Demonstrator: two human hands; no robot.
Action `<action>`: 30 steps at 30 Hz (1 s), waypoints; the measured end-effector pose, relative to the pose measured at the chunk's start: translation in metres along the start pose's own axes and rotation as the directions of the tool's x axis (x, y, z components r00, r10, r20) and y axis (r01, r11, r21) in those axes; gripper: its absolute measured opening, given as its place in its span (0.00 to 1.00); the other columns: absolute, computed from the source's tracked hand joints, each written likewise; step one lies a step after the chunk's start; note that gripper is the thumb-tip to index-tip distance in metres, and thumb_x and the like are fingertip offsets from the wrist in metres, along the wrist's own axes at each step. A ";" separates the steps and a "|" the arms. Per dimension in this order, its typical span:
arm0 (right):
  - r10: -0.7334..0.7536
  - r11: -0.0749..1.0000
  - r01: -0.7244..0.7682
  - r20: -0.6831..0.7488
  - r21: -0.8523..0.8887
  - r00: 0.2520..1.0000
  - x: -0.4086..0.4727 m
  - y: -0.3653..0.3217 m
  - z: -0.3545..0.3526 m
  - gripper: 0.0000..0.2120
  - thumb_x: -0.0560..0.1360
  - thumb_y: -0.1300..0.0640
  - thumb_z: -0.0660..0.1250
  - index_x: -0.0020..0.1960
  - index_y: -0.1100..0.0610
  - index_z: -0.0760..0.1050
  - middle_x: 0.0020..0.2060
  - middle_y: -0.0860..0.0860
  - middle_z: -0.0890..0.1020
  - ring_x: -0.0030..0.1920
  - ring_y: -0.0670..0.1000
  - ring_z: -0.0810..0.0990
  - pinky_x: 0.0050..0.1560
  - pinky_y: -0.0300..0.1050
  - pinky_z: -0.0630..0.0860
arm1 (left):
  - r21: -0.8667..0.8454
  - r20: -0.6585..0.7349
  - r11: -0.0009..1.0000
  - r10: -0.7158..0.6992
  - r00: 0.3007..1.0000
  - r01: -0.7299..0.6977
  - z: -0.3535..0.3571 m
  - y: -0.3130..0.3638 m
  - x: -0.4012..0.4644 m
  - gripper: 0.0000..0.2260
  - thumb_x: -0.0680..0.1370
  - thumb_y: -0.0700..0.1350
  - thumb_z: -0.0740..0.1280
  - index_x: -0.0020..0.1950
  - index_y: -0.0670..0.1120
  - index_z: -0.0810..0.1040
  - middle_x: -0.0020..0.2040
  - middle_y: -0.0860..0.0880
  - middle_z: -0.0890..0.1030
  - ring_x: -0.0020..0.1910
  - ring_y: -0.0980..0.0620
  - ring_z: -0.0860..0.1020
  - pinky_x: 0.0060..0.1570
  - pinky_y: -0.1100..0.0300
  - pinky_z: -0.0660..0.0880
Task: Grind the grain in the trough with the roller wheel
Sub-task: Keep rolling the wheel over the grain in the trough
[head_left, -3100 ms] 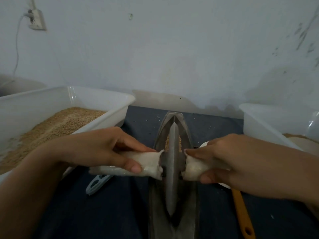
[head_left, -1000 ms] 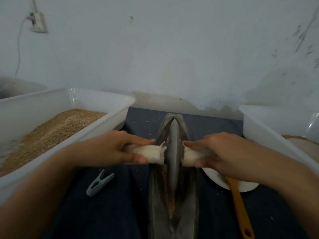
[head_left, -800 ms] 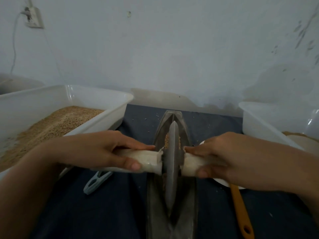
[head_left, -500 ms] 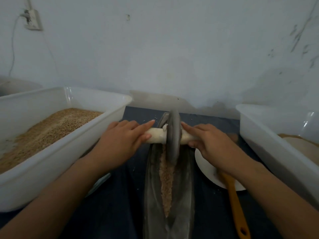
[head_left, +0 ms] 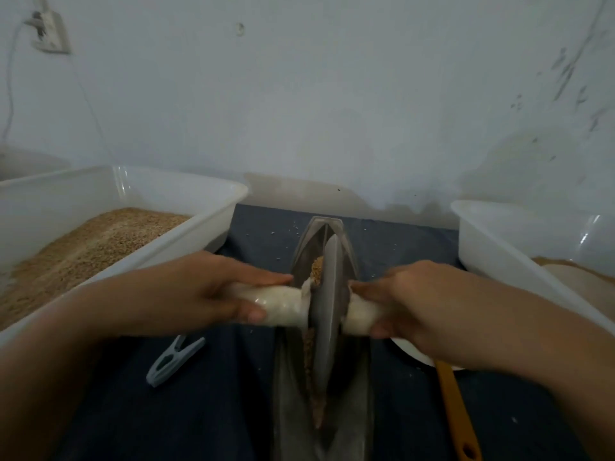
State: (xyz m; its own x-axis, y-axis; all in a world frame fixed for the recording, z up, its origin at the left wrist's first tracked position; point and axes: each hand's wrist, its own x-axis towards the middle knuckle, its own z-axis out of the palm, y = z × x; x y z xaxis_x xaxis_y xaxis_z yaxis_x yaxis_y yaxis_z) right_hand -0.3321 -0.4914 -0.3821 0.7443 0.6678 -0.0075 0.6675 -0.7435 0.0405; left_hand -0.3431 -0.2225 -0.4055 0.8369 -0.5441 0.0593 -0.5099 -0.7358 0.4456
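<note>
A narrow metal trough (head_left: 357, 407) runs away from me on the dark cloth. The grey roller wheel (head_left: 327, 314) stands upright in its groove, about mid-length. Brown grain (head_left: 316, 266) shows in the groove beyond the wheel and in a thin line (head_left: 309, 357) along its near left side. A cloth-wrapped axle handle (head_left: 283, 304) sticks out on each side. My left hand (head_left: 213, 291) grips the left handle, thumb underneath. My right hand (head_left: 409, 301) grips the right handle (head_left: 361, 316).
A white tub (head_left: 186, 234) of brown grain stands at the left. Another white tub (head_left: 492, 257) stands at the right. A grey clothes peg (head_left: 173, 359) lies left of the trough. A white plate (head_left: 412, 356) and an orange-handled tool (head_left: 456, 414) lie to its right.
The wheel rolled back toward me from the far end of the trough. Both hands came back with it, and my fingers now curl round the handles.
</note>
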 end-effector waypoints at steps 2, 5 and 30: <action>0.074 0.996 -0.077 -0.066 -0.042 0.995 0.018 0.010 0.014 0.27 0.79 0.49 0.60 0.74 0.40 0.52 0.58 0.50 0.72 0.57 0.49 0.72 0.52 0.41 0.68 | 0.152 -0.184 0.988 -0.007 0.983 0.036 0.012 -0.003 0.012 0.21 0.75 0.58 0.62 0.63 0.75 0.58 0.54 0.62 0.75 0.52 0.63 0.74 0.53 0.64 0.68; 0.139 0.989 -0.148 -0.222 -0.022 0.965 0.036 0.026 0.032 0.28 0.80 0.52 0.56 0.75 0.43 0.48 0.61 0.50 0.71 0.59 0.50 0.68 0.55 0.42 0.66 | 0.403 -0.393 0.909 0.065 0.917 0.108 0.029 -0.011 0.029 0.23 0.79 0.55 0.58 0.69 0.66 0.50 0.57 0.55 0.74 0.53 0.55 0.73 0.52 0.63 0.65; 0.160 0.986 -0.166 -0.338 0.012 0.927 0.044 0.038 0.045 0.28 0.79 0.52 0.59 0.75 0.45 0.51 0.62 0.49 0.72 0.60 0.50 0.67 0.51 0.39 0.60 | 0.370 -0.498 0.907 0.009 0.867 0.203 0.031 -0.011 0.039 0.20 0.79 0.53 0.58 0.72 0.60 0.62 0.55 0.51 0.77 0.55 0.52 0.74 0.54 0.58 0.66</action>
State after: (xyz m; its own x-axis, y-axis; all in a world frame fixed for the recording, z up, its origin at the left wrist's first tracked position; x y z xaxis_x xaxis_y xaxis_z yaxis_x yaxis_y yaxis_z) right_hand -0.2734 -0.4919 -0.4260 0.7901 0.5119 0.3372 0.5348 -0.8445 0.0289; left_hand -0.3111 -0.2483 -0.4353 0.8201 -0.2776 0.5004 -0.3658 -0.9268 0.0854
